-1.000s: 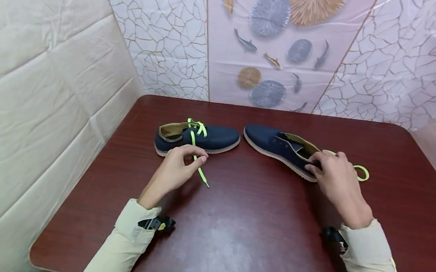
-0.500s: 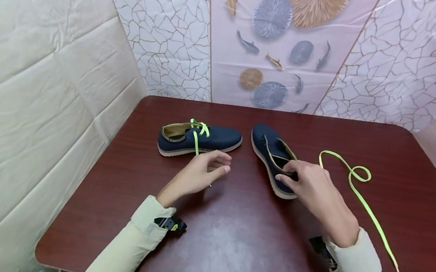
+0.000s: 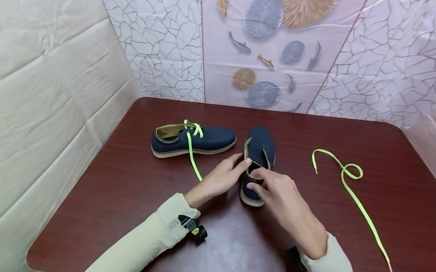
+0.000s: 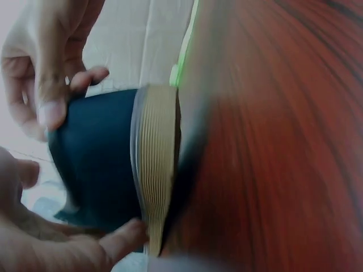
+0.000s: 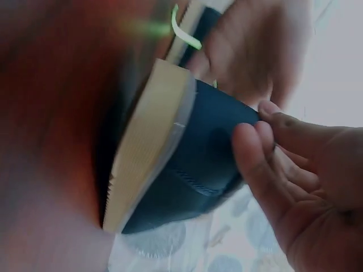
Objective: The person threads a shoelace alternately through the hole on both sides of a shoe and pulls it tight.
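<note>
A navy shoe without a lace (image 3: 260, 140) stands on the table with its toe toward the back wall. My right hand (image 3: 288, 200) pinches the rim of its heel between thumb and fingers, which also shows in the right wrist view (image 5: 295, 170). Against the shoe's left side rests my left hand (image 3: 220, 177), fingers fairly straight and thumb near the opening. The left wrist view has the heel (image 4: 102, 147) close up, with a tan ribbed sole. To the left sits the matching laced shoe (image 3: 217, 139), a neon yellow lace end trailing toward my left wrist.
A loose neon yellow shoelace (image 3: 363, 207) lies looped on the right of the dark red table (image 3: 117, 213). A patterned cloth wall (image 3: 264, 71) rises behind the table's far edge, and a pale cloth (image 3: 37, 116) hangs at the left.
The unlaced shoe has swung from lying slanted to pointing straight back, its heel drawn left and nearer by my right hand. My left hand has moved right from the laced shoe onto it.
</note>
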The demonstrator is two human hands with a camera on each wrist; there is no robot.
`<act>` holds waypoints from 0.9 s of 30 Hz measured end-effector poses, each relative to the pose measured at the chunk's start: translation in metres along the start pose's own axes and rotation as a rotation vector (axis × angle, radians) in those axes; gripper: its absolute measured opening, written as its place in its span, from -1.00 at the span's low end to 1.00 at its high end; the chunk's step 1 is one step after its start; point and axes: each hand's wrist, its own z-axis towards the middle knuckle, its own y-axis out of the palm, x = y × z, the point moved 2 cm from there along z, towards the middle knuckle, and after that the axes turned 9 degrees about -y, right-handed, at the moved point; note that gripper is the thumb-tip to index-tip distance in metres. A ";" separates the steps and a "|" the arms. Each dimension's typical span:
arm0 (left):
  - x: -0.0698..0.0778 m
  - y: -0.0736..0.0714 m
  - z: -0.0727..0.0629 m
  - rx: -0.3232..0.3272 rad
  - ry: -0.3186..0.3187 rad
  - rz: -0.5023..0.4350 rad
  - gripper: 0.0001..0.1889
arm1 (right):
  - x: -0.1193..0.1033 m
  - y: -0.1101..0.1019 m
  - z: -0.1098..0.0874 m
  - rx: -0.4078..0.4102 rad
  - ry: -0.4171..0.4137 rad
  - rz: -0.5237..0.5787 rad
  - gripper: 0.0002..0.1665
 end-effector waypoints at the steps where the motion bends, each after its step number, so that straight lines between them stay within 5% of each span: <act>1: 0.001 0.001 0.001 0.009 0.006 0.008 -0.36 | -0.002 0.004 0.000 0.015 -0.020 0.005 -0.76; 5: -0.003 0.001 0.008 0.017 0.044 0.028 -0.54 | -0.008 0.016 -0.002 0.055 -0.091 0.042 -0.75; 10: -0.033 0.005 0.029 0.035 0.107 0.091 -0.73 | -0.007 0.024 -0.005 0.069 -0.095 0.028 -0.73; 17: -0.010 -0.006 0.007 0.038 0.095 0.065 -0.70 | 0.005 0.023 -0.010 0.198 0.062 0.043 -0.65; 27: -0.010 -0.034 0.007 -0.057 0.109 -0.015 -0.61 | 0.040 0.011 -0.013 0.280 0.312 0.138 -0.77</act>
